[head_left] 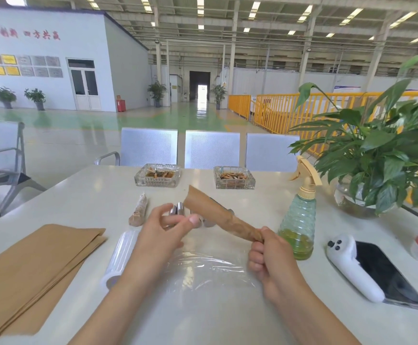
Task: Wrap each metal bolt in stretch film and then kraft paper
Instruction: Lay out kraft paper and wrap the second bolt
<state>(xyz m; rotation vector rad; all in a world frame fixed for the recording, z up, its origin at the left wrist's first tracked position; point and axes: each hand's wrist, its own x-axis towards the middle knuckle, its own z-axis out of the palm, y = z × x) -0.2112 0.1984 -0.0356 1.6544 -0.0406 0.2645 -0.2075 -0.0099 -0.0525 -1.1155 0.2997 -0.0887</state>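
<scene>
Kraft roll half twisted: right hand grips its end, left hand loosely open; one wrapped bolt done, bare bolts remain on worktop.

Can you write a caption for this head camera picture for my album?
Right hand twists the kraft-paper-wrapped bolt above the stretch film sheet.
</scene>
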